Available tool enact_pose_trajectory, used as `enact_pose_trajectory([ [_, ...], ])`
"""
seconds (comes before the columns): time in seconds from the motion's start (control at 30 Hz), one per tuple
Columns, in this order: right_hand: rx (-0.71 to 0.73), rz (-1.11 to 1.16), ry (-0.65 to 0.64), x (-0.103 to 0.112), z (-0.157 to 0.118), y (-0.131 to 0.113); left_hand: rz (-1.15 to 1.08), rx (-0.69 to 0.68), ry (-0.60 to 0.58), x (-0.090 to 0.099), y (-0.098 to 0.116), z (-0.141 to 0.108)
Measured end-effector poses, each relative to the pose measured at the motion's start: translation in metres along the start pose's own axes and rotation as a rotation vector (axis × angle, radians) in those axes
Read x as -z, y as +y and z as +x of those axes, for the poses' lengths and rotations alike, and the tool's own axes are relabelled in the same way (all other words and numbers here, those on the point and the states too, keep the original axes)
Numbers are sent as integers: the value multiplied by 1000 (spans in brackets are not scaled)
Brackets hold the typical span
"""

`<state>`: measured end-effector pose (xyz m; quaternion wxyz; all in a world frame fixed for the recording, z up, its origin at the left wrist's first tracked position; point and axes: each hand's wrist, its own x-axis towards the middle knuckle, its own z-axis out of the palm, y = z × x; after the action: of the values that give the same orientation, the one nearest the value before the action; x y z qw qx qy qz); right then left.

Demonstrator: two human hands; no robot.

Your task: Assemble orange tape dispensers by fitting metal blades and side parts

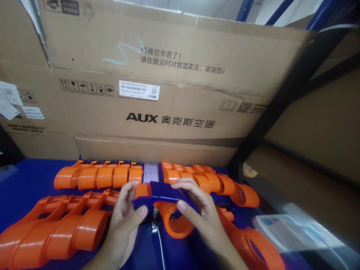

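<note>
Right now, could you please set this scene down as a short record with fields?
Left hand: holds the left end of the blue-and-orange piece
Right hand: holds its right part
Beyond the hands: phone, between orange parts
Below the piece: white cable
Surface: blue table covering
Backdrop: cardboard printed AUX

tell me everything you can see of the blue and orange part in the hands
The part looks like glossy plastic: a blue body, lying across the view, with an orange block near its left end and an orange ring underneath. Left hand holds the left end, right hand the right, above the blue table.
</note>
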<state>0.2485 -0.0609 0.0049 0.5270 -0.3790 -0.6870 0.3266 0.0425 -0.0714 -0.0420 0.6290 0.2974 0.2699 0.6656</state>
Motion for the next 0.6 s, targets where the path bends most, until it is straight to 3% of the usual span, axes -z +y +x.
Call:
enact_pose_trajectory([
  [0.33,7,-22,-4,-2,0,1,21,20,90,-3,2,-2],
  [0.6,-17,10,-29,-3,-2,1,28,-2,57,-4,4,-2],
])
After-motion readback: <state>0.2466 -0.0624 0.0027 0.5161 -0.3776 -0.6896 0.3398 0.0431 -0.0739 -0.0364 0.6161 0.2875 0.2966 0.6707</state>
